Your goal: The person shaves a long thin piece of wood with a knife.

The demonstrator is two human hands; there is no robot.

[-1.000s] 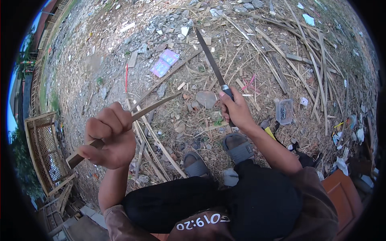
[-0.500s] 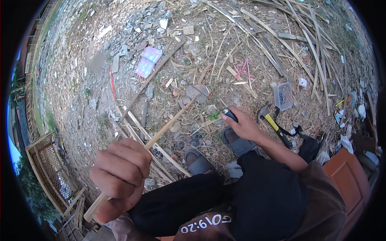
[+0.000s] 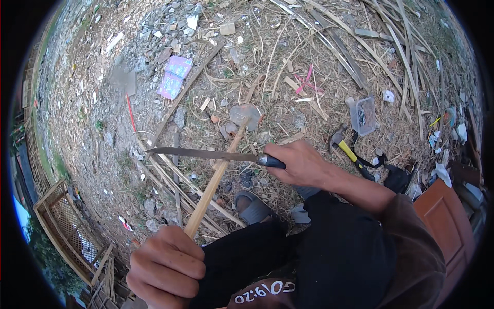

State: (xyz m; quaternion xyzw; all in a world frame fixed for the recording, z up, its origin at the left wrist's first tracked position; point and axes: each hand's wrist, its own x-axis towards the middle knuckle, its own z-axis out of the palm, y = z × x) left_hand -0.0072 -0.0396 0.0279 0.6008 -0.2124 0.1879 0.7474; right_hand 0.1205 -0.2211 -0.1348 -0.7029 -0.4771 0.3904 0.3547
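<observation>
My left hand (image 3: 167,265) is closed around the near part of a long, pale bamboo strip (image 3: 207,198). The strip slants away from me, its far tip over a flat grey stone (image 3: 245,114) on the ground. In my closed right hand (image 3: 301,164) is a knife (image 3: 203,154) with a dark handle and a long, darkened blade. Its blade lies across the strip around mid-length, pointing left, and seems to touch it. A small raised sliver shows on the strip just below the blade. My fingers hide the strip's near end.
A hammer (image 3: 351,153) with a yellow and black handle lies right, beside a clear plastic box (image 3: 363,117) of small dark pieces. Long bamboo strips (image 3: 404,56) pile up far right. A pink-purple packet (image 3: 175,77) lies far left. My sandal (image 3: 252,207) is below the strip.
The knife has swung from the strip's far tip to lie across its middle, blade pointing left. My left hand has shifted slightly right and down, and the strip shows a wider face.
</observation>
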